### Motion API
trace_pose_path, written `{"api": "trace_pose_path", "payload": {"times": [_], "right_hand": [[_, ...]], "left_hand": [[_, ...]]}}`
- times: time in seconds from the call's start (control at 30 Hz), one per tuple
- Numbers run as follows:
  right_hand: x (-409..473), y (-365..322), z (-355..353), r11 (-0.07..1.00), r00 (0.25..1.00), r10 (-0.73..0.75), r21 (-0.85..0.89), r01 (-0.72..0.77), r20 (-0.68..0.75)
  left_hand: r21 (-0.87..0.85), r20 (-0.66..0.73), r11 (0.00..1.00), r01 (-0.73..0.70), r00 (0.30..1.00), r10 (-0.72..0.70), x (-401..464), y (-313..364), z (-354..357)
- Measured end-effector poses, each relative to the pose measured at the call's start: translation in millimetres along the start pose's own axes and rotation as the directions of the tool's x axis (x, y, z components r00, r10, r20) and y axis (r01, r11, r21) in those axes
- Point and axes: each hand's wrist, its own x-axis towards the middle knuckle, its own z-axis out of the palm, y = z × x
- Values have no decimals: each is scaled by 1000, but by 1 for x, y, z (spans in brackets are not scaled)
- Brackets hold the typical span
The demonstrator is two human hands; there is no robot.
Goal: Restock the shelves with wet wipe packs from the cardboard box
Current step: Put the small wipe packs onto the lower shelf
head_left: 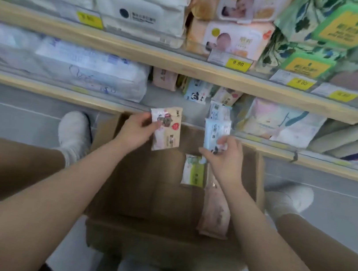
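Note:
An open cardboard box (131,198) stands on the floor between my legs. My left hand (135,128) grips a pink and beige wet wipe pack (168,131) above the box's far edge. My right hand (223,158) holds a light blue wet wipe pack (216,129) upright, just in front of the lower shelf. Inside the box lie a green and white pack (193,171) and a long pink pack (215,210) along the right wall. Small packs (197,91) stand at the back of the lower shelf.
The wooden lower shelf (52,91) holds big white packs on the left and pastel packs (279,124) on the right. The upper shelf (161,60) carries white, baby-print and green packs with yellow price tags. My white shoes (74,131) flank the box on grey floor.

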Motion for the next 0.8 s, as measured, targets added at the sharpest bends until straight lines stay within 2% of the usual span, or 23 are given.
{"api": "trace_pose_path", "payload": {"times": [0.17,0.3,0.53,0.67,0.8], "right_hand": [[33,-33,21,994,995,-56,84,64,-87],[72,-47,55,992,994,-3,123,16,-106],[141,-37,113,992,989,51,120,-34,-140],[163,-24,127,985,994,97,148,-89,-49],[155,-22,117,990,999,46,136,-46,5]], "left_hand": [[-46,-77,999,-12,997,8,3,4,-20],[-84,-142,996,-7,990,-5,16,-6,-26],[-110,-85,994,-7,996,-3,39,-19,-27],[-138,-71,990,-9,997,-1,43,-21,-28],[-143,-74,989,-21,997,10,39,-18,-27]]}}
